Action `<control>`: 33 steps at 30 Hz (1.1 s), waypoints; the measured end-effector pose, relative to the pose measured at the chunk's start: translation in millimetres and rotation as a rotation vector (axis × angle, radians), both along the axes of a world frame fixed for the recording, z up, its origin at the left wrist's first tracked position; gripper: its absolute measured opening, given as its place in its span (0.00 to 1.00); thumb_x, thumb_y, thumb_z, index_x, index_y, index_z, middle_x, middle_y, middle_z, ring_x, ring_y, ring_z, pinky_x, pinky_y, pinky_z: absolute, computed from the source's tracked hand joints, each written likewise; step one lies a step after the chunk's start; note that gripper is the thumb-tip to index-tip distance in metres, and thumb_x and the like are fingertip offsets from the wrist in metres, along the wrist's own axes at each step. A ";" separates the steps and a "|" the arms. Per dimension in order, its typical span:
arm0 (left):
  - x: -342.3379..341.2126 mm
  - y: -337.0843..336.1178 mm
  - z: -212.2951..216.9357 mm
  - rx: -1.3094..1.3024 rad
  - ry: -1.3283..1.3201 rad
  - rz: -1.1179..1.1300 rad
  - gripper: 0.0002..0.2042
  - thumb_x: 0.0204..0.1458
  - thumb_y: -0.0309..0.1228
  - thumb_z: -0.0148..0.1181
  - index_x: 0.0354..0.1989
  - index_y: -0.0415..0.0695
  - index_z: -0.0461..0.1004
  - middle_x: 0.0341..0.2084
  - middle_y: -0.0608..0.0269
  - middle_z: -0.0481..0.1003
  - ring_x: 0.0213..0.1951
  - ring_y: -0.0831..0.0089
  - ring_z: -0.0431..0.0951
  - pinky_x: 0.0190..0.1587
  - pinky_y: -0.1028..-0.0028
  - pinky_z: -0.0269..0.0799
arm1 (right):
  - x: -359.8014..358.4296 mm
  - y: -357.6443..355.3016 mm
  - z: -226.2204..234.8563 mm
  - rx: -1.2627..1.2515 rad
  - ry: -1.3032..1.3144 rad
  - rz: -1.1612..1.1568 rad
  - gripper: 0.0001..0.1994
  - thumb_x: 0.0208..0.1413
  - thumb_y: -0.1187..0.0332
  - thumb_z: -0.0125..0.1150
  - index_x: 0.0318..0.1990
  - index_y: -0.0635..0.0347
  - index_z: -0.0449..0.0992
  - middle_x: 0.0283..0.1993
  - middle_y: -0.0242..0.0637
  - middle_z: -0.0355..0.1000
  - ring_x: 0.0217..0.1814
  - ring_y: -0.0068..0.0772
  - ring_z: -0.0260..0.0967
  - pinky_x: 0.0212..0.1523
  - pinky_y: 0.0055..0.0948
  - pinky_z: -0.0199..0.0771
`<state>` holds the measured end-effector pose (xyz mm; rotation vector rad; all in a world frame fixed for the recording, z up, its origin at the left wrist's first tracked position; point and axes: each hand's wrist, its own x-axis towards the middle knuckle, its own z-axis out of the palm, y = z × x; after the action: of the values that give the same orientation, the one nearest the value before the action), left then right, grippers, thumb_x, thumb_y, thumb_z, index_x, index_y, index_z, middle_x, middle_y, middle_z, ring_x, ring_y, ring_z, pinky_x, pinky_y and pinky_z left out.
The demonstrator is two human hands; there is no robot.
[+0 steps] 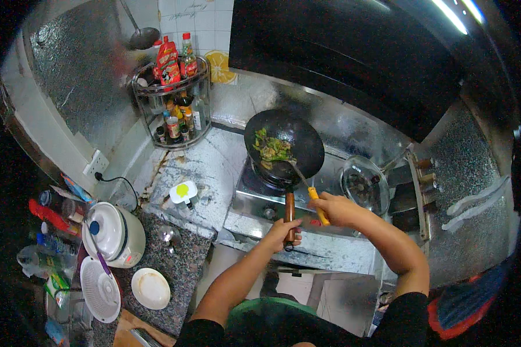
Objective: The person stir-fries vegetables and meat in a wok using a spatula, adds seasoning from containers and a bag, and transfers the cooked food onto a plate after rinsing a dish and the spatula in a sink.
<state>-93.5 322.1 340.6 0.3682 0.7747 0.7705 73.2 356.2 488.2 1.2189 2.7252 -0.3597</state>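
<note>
A black wok (308, 136) sits on the gas stove (252, 194), tipped a little toward me. My left hand (282, 234) is wrapped round its brown wooden handle (290, 209). In my right hand (336, 209) is a spatula with a yellow handle (313, 195); its metal end reaches down into the wok. Chopped green vegetables with browner bits (272, 147) lie on the wok's left side, and the spatula's tip touches their edge. The far end of the spatula is partly hidden by the food.
Left of the stove stand a two-tier rack (138, 87) of bottles and a small white tray (183, 192). A rice cooker (128, 240), a white colander (98, 295) and a plate (151, 288) are nearer left. A glass lid (366, 182) lies right; a range hood (341, 52) overhangs.
</note>
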 end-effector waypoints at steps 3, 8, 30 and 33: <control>3.5 7.0 0.7 0.010 -0.128 0.033 0.16 0.45 0.33 0.61 0.38 0.46 0.60 0.22 0.64 0.67 0.19 0.72 0.70 0.20 0.73 0.73 | 23.8 -13.9 -15.0 -0.424 0.462 -0.240 0.20 0.46 0.74 0.51 0.50 0.52 0.68 0.38 0.44 0.66 0.40 0.39 0.69 0.39 0.32 0.70; 10.4 13.0 -1.2 0.105 -0.030 0.035 0.10 0.45 0.29 0.59 0.28 0.46 0.61 0.13 0.69 0.64 0.11 0.79 0.64 0.14 0.75 0.64 | 22.6 -40.6 -26.0 -0.646 1.013 -0.981 0.08 0.51 0.71 0.51 0.39 0.56 0.70 0.31 0.32 0.67 0.24 0.22 0.62 0.21 0.21 0.62; -39.2 -91.4 82.0 0.154 0.098 -0.007 0.08 0.48 0.31 0.54 0.22 0.47 0.63 0.08 0.72 0.61 0.10 0.78 0.61 0.13 0.75 0.57 | 128.5 -171.1 53.5 -0.200 1.801 -0.895 0.07 0.52 0.74 0.49 0.38 0.54 0.61 0.40 0.38 0.68 0.18 0.14 0.54 0.11 0.11 0.52; -18.7 -0.7 98.2 0.253 -0.063 -0.011 0.14 0.48 0.34 0.54 0.13 0.48 0.61 0.07 0.70 0.61 0.10 0.77 0.62 0.15 0.77 0.59 | 120.8 -151.1 62.0 -0.203 1.832 -0.839 0.06 0.52 0.75 0.48 0.37 0.55 0.61 0.40 0.39 0.68 0.17 0.14 0.54 0.11 0.12 0.53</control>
<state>-112.2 321.4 438.8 0.5724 0.6165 0.8686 194.0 205.0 550.2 2.6790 2.3322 -2.9207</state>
